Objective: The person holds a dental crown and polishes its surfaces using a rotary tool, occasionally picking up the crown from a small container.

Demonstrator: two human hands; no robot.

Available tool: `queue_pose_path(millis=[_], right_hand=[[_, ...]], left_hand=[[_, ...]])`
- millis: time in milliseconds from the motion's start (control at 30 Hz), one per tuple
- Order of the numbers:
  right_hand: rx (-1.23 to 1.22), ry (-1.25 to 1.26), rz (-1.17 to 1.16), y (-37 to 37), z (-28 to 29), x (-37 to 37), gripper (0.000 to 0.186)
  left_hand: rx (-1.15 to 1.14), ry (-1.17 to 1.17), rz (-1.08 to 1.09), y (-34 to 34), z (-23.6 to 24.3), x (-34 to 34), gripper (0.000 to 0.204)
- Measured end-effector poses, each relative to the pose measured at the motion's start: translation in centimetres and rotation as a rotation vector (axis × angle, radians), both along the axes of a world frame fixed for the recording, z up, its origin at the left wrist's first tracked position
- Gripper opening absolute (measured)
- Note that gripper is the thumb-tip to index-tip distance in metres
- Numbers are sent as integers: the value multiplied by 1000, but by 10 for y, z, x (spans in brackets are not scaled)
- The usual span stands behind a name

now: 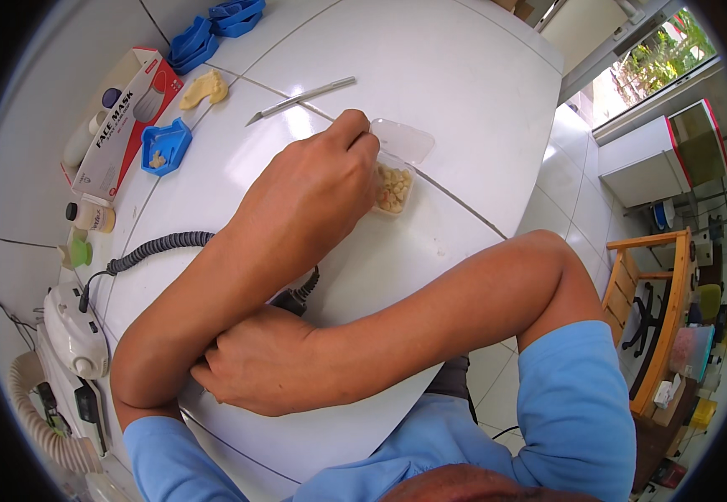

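Observation:
My left hand (321, 171) reaches over the table at the near-left edge of a small clear plastic box (405, 205) of cream, tooth-like pieces (394, 186). Its fingers are bent and closed; their tips, and anything in them, are hidden. The box's hinged lid (403, 140) is tilted back. Below my left forearm, my right hand (259, 364) crosses to the left with curled fingers. From behind it juts the dark rear end of a corded handpiece (288, 302), which it seems to grip; most of the tool is hidden. A coiled grey cord (167, 243) passes behind my left forearm.
A craft knife (301, 100) lies beyond my left hand. Blue trays (167, 146), a cream dental model (204, 89), a mask box (125, 125) and a small bottle (91, 217) stand at left. Nearer are a white control unit (75, 330) and a ribbed hose (33, 410).

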State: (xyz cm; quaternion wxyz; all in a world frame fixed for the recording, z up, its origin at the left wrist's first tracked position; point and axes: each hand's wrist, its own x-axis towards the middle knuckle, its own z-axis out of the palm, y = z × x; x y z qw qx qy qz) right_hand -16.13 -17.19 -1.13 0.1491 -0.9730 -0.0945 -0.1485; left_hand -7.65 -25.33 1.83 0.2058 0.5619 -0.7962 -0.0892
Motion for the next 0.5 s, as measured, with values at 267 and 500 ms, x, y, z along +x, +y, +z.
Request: queue_pose_path(millis=[267, 500], right_hand=[[85, 67, 25, 0, -1, 6, 33], [124, 194, 113, -14, 11, 5, 42]], left_hand=[[-153, 142, -9, -8, -16, 6, 14], [146, 320, 8, -3, 35, 19, 17]])
